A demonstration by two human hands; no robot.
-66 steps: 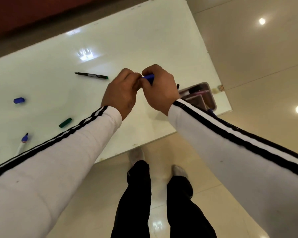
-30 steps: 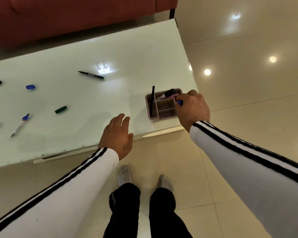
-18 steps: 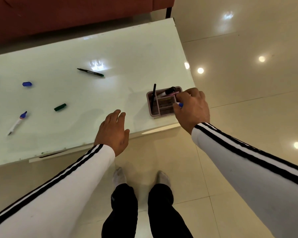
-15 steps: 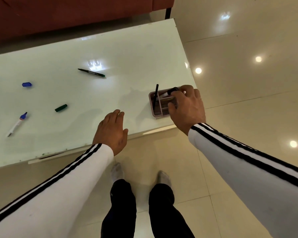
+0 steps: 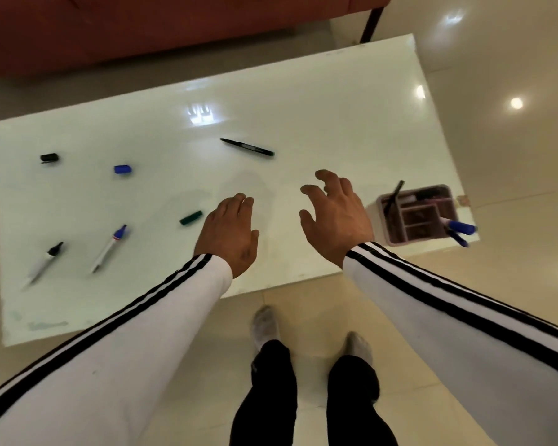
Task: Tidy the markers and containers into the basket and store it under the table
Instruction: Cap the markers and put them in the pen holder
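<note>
Both hands hover empty over the table [image 5: 319, 101], left hand [image 5: 227, 231] flat, right hand [image 5: 334, 214] with fingers spread. The basket [image 5: 416, 217] at the table's right corner already holds some markers; a black pen [image 5: 247, 147], two uncapped markers [image 5: 108, 247] and loose caps [image 5: 123, 169] are left, then stowing underneath.

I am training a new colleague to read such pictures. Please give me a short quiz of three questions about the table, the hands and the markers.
1. True or false: the right hand holds a marker.
2. Which loose cap lies closest to the left hand?
A. black cap
B. blue cap
C. green cap
3. Fill in: the blue-capped markers stick out of the pink ____ at the table's right end.

Key
1. False: both hands are open and empty above the table.
2. C
3. basket
</note>
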